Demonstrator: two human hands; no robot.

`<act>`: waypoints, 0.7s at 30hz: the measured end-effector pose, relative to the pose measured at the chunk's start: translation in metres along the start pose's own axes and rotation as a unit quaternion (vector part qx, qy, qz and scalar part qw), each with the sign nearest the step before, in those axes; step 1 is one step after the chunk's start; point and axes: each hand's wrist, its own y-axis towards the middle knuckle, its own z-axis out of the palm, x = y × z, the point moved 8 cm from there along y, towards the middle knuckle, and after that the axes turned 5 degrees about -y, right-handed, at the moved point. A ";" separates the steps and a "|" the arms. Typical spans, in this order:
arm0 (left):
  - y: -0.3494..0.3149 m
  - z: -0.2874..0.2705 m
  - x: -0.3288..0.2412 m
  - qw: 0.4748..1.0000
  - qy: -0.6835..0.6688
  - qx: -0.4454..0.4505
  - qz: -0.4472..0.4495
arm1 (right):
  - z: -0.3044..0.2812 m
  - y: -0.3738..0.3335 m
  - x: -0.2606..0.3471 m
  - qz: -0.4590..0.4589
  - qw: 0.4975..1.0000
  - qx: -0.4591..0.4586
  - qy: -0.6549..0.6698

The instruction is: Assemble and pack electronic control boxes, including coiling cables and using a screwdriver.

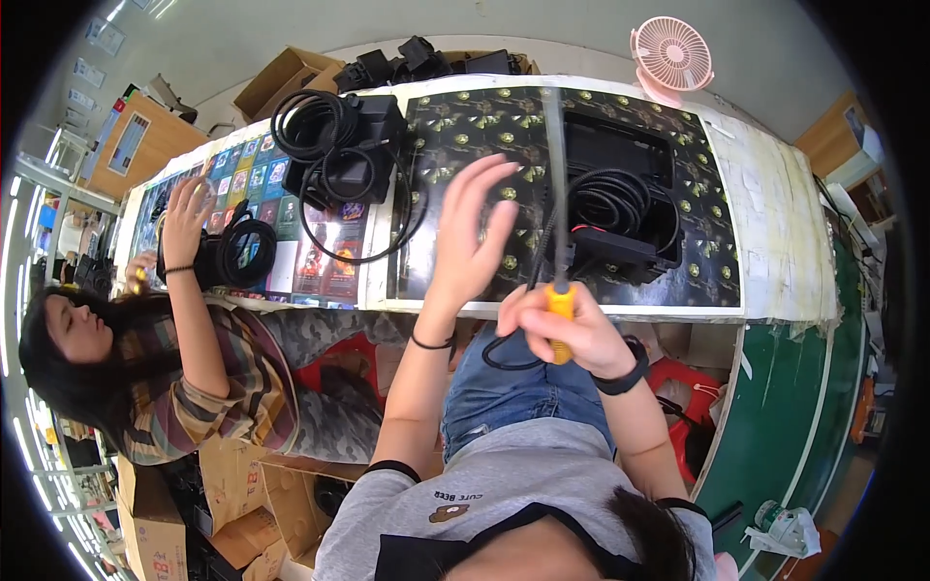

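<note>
fan: pink fan (671,53), upper right of the frame
boxes: cardboard boxes (232,494), lower left
co-worker: person in striped top (208,387), left
desk: patterned cover (717,223)

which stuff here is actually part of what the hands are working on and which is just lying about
In use:
- right hand gripping a yellow-handled screwdriver
- left hand raised open above the table
- black device with coiled cable nearest the hands

Lying about:
- pink fan
- second black device with cable
- cardboard box
- a co-worker's hand on another black unit
</note>
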 end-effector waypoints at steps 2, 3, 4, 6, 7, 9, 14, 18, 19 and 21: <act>0.018 0.031 -0.009 0.997 0.009 0.073 0.010 | -0.023 -0.020 0.003 -0.016 0.999 -0.042 0.029; 0.024 0.046 -0.009 0.996 0.014 0.087 0.011 | -0.034 -0.033 0.010 -0.037 0.997 -0.063 0.011; 0.029 0.059 -0.008 0.995 0.019 0.100 0.012 | -0.047 -0.048 0.015 -0.045 0.993 -0.112 -0.017; 0.035 0.084 -0.007 0.988 0.025 0.149 0.012 | -0.075 -0.078 0.037 -0.116 0.970 -0.187 -0.104; 0.033 0.096 0.001 0.982 0.017 0.189 0.004 | -0.095 -0.096 0.047 -0.127 0.959 -0.230 -0.106; 0.027 0.101 0.003 0.981 0.029 0.190 -0.010 | -0.131 -0.115 0.084 -0.165 0.905 -0.352 -0.172; 0.000 0.105 -0.014 0.991 0.031 0.128 0.018 | -0.252 -0.081 0.116 -0.191 0.841 -0.474 -0.178; -0.020 0.082 -0.004 0.995 -0.085 0.012 -0.057 | -0.316 -0.016 0.103 -0.164 0.837 -0.480 -0.204; -0.025 0.071 -0.001 0.984 -0.158 -0.032 -0.071 | -0.320 -0.004 0.094 -0.162 0.844 -0.474 -0.189; -0.032 0.045 -0.004 0.971 -0.208 -0.108 -0.056 | -0.326 0.016 0.072 -0.149 0.859 -0.458 -0.172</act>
